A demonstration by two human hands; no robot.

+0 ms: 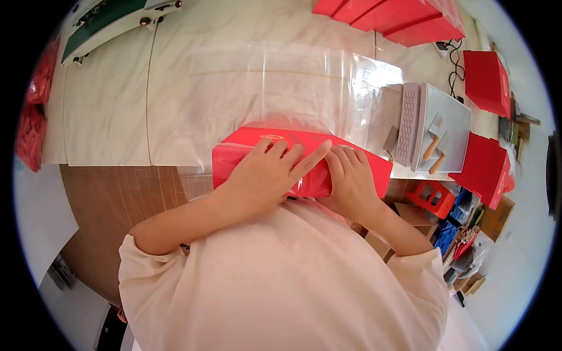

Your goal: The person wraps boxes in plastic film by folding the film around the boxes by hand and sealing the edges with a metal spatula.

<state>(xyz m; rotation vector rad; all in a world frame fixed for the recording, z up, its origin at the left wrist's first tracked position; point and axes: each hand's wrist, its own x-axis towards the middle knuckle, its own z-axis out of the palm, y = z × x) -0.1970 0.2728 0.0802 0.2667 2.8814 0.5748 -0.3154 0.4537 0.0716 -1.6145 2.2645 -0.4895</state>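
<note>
The near side of the red box (313,182) is hidden by the hands and the shirt (281,275), and glare makes the edges of the clear film (304,88) hard to trace. The box is at the near edge of the table (105,111), in the middle, with film spread on its far side and showing past its left end. The left hand (260,175) lies on the box left of the middle, its index finger stretched to the right and the other fingers bent; its thumb is hard to make out. The right hand (352,178) rests just beside it on the right part of the box, fingers close together and bent down over the top. I cannot tell whether either hand pinches the film or only presses on it. At the right is a tray (459,120) with two wooden-handled scrapers (432,146). The red stack (398,20) at far right and the machine (111,26) at far left are cut off by the view's edge.
</note>
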